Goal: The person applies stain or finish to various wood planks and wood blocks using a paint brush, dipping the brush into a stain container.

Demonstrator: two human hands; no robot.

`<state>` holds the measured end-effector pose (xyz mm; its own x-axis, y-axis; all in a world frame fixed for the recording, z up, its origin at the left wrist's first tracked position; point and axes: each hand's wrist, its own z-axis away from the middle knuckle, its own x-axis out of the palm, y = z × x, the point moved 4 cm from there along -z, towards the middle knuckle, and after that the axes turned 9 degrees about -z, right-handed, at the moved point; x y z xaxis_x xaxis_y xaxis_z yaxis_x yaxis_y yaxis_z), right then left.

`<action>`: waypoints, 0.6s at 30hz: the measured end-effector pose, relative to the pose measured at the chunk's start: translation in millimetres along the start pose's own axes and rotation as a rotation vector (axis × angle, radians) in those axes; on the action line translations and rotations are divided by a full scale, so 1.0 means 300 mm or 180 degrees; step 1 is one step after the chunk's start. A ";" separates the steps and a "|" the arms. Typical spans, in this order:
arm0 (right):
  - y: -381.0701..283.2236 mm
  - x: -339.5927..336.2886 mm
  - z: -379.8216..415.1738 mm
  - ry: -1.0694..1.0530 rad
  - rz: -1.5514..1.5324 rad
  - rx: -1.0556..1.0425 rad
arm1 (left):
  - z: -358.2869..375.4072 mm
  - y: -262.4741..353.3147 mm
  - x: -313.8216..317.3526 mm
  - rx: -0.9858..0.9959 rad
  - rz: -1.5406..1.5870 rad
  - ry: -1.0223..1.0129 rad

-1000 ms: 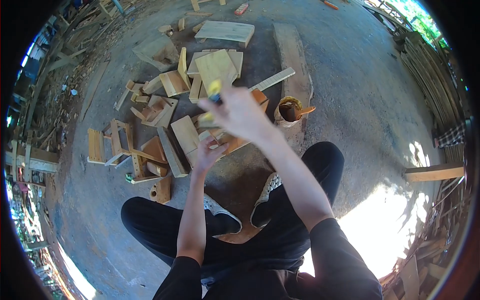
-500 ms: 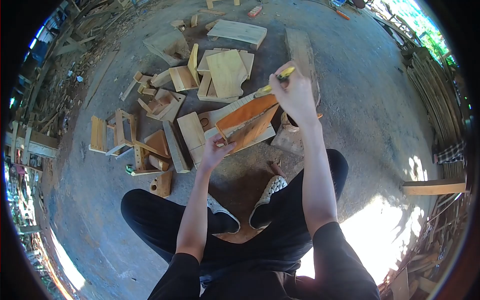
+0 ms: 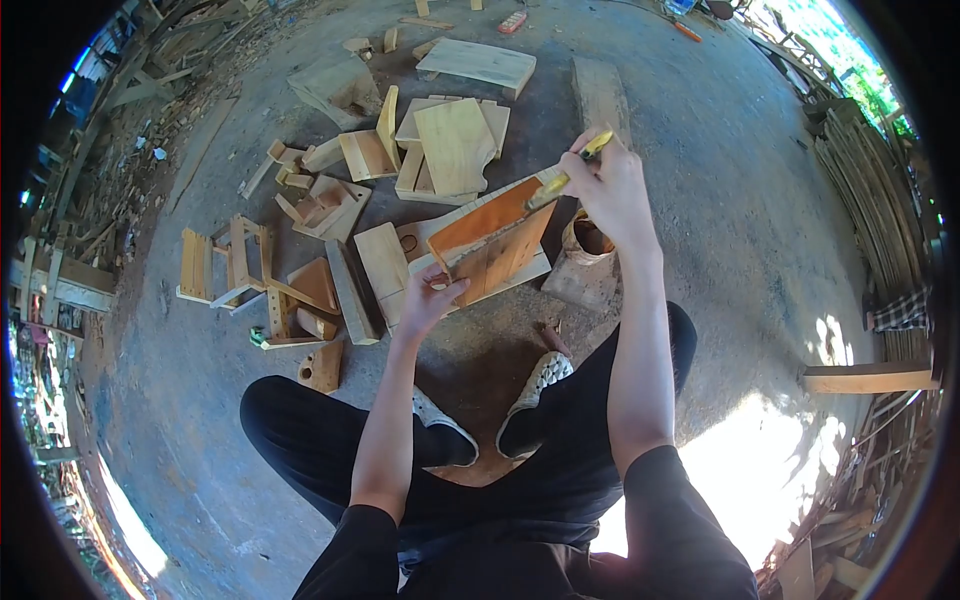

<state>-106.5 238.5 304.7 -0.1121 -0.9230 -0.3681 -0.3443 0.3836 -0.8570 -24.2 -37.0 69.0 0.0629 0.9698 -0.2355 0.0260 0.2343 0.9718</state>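
My left hand (image 3: 428,298) grips the near corner of an orange-stained wooden board (image 3: 492,240) and holds it tilted up off the ground. My right hand (image 3: 612,190) is closed around a yellow-handled brush (image 3: 570,172), whose tip rests on the board's far upper edge. Just right of the board stands a small pot of brown stain (image 3: 590,240) on a wooden block. I sit on the concrete floor with my legs and shoes (image 3: 527,410) below the board.
Several cut wood pieces (image 3: 450,140) lie scattered on the concrete ahead, with a small slatted stool frame (image 3: 235,280) at left. A long plank (image 3: 600,90) lies beyond the pot. Stacked timber (image 3: 870,170) lines the right side, and a beam (image 3: 865,377) lies at right.
My right hand swung from in front of the camera out to the right, over the pot, then brought the brush down onto the board's far edge. The left hand raised the board.
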 end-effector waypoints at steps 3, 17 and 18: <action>-0.024 -0.010 0.010 0.0150 -0.0444 0.0025 | 0.003 -0.003 -0.006 -0.0069 0.0089 0.0019; -0.117 0.091 0.034 -0.0127 0.0468 -0.0444 | 0.003 0.006 -0.013 -0.0206 0.0085 -0.0026; -0.126 0.115 0.044 -0.0126 0.0467 -0.0443 | 0.004 0.003 -0.012 -0.0208 0.0104 -0.0020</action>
<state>-85.1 192.6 319.8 -0.1348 -0.8546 -0.5014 -0.4528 0.5033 -0.7360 -23.3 -40.4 70.8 0.0690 0.9767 -0.2033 -0.0413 0.2064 0.9776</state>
